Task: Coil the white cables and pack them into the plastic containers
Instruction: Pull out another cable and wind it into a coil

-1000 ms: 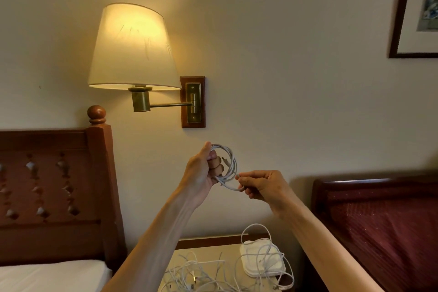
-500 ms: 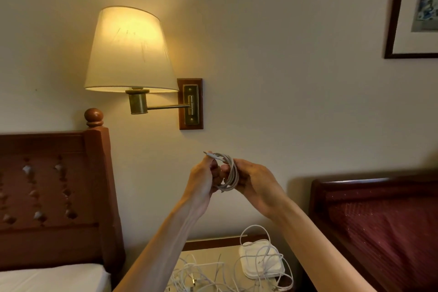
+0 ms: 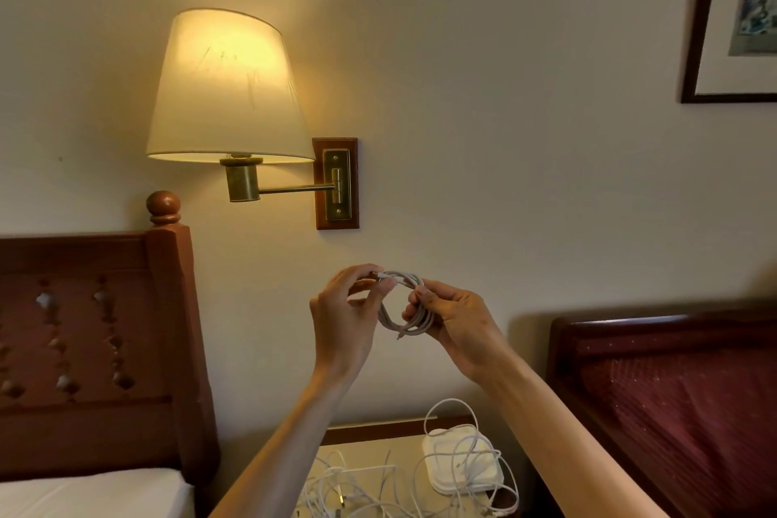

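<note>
Coil handoff in progress. The coiled white cable (image 3: 405, 309) is held up in front of the wall, below and right of the wall lamp (image 3: 229, 97). A second ago the left hand (image 3: 347, 318) carried the whole coil and the right hand (image 3: 456, 328) was feeding the last loop in. Now the right hand has closed round the right side of the coil, fingers curled through it, and takes the weight. The left hand has slid up and pinches only the connector end at the top of the loop. The other end hangs free out of the bottom of the coil (short stub, not tucked).

Read: winding is done on this one. What's left is securing the loose end, probably a wrap or a tuck through the loop, then packing.

The rest of the work sits well below the lamp on the bench (image 3: 403, 444): a tangle of loose white cables (image 3: 357, 492) and a white plastic container (image 3: 460, 463) on the right with cable strands draped over it. Can't tell if it's open or lidded from here.

Risk: let go of the connector before it's tucked and the outer turn springs off.

Progress: early, most of the cables are still uncoiled.
</note>
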